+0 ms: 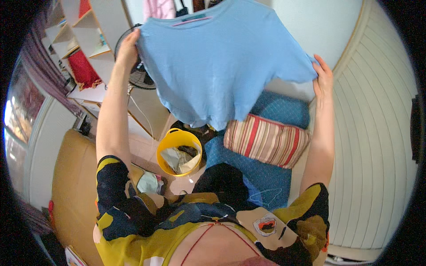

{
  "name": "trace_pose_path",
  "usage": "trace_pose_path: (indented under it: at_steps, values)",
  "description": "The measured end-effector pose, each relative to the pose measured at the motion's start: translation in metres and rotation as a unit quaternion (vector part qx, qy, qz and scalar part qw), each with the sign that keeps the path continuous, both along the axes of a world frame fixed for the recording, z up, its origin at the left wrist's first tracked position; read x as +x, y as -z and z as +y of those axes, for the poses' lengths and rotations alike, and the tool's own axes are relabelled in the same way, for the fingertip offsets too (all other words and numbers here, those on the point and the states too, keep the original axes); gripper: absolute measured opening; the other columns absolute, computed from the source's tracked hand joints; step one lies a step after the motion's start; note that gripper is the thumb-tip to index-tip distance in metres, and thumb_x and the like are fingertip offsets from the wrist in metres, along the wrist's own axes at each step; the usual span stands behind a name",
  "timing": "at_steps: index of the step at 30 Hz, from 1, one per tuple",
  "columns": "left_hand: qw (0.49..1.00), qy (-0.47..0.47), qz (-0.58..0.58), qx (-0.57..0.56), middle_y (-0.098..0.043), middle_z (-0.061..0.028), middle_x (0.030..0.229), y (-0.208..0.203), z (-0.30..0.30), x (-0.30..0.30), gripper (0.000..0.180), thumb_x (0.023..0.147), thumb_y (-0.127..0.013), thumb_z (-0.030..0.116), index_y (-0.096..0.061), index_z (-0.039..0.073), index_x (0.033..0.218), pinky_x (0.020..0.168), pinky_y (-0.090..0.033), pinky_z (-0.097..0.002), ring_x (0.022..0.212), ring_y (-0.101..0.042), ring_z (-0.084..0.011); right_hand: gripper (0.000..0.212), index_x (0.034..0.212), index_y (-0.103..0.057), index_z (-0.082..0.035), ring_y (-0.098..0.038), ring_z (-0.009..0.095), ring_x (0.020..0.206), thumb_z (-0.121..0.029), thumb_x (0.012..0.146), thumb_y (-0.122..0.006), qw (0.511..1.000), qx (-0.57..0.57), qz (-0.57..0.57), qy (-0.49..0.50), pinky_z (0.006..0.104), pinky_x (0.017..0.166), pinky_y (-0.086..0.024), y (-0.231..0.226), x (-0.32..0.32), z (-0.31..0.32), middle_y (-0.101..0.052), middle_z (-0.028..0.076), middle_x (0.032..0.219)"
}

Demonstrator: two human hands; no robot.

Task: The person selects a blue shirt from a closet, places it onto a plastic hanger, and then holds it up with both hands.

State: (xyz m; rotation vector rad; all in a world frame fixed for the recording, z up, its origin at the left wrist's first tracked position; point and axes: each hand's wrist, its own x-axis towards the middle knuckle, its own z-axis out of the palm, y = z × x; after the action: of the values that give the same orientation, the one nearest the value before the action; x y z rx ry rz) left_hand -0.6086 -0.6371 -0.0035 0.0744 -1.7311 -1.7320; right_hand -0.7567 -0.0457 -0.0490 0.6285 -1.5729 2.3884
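a light blue shirt (pixel 217 66) is held spread out at arm's length, hem hanging down, above a yellow basket (pixel 165 144) and a striped pillow (pixel 266 139). the left hand (pixel 127 46) is closed on one sleeve edge; the right hand (pixel 324 80) is pinched on the other, fingers mostly extended along the cloth.

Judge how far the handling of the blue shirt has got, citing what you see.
Done: the blue shirt is lifted and spread. In hand: left hand and right hand each grip a sleeve edge. Left: no fold shows; clothes remain in the yellow basket.
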Motion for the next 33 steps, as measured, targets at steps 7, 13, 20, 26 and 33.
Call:
trace_pose_path:
  at_steps: [7, 13, 20, 26, 33]
  values:
    - [0.995, 0.093, -0.002, 0.041, -0.062, -0.007, 0.094, -0.002, 0.006, 0.013, 0.029, 0.09, -0.053, 0.029, -0.057, 0.004, 0.103, 0.078, -0.047, -0.0317, 0.086, -0.058, -0.015, 0.03, 0.108, -0.061, -0.005, -0.054, 0.012, 0.085, -0.003, 0.079, -0.059, 0.998, 0.051, 0.014, 0.036, 0.0248, 0.077, -0.042, 0.009, 0.002, 0.008, -0.062, 0.005, 0.095]
    - [0.996, -0.033, 0.0, -0.087, -0.063, -0.0028, 0.081, -0.014, -0.008, 0.027, 0.024, 0.083, -0.064, 0.017, -0.061, 0.003, 0.101, 0.065, -0.047, -0.0261, 0.074, -0.057, -0.011, 0.028, 0.108, -0.06, 0.001, -0.054, 0.014, 0.085, 0.005, 0.08, -0.055, 0.993, -0.033, 0.038, 0.103, 0.0262, 0.076, -0.044, 0.015, -0.019, 0.018, -0.06, 0.009, 0.103]
    - [0.97, -0.15, -0.011, -0.192, -0.062, -0.0068, 0.095, 0.046, 0.027, 0.038, 0.042, 0.075, -0.071, 0.016, -0.055, -0.001, 0.11, 0.075, -0.046, -0.0273, 0.084, -0.058, -0.014, 0.036, 0.114, -0.056, -0.002, -0.054, 0.011, 0.079, 0.002, 0.079, -0.057, 0.998, -0.02, 0.007, 0.057, 0.0213, 0.065, -0.042, 0.066, -0.01, -0.014, -0.062, 0.006, 0.096]
    - [0.955, -0.277, 0.075, -0.077, -0.055, 0.0005, 0.075, 0.184, 0.038, 0.069, 0.018, 0.078, -0.069, 0.018, -0.056, 0.007, 0.082, 0.06, -0.041, -0.0223, 0.066, -0.049, -0.0085, 0.021, 0.097, -0.061, -0.005, -0.055, 0.01, 0.071, -0.008, 0.076, -0.063, 0.987, 0.051, -0.143, 0.059, 0.0217, 0.058, -0.041, 0.189, 0.008, -0.045, -0.063, 0.002, 0.085]
    - [0.949, -0.201, -0.206, 0.132, -0.058, 0.001, 0.075, 0.297, 0.105, 0.096, 0.005, 0.078, -0.063, 0.008, -0.06, 0.008, 0.081, 0.054, -0.044, -0.0246, 0.064, -0.053, -0.0101, 0.02, 0.083, -0.063, -0.001, -0.056, 0.011, 0.069, -0.011, 0.069, -0.072, 0.947, 0.218, -0.217, -0.093, 0.0241, 0.064, -0.044, 0.255, 0.066, -0.118, -0.063, 0.003, 0.078]
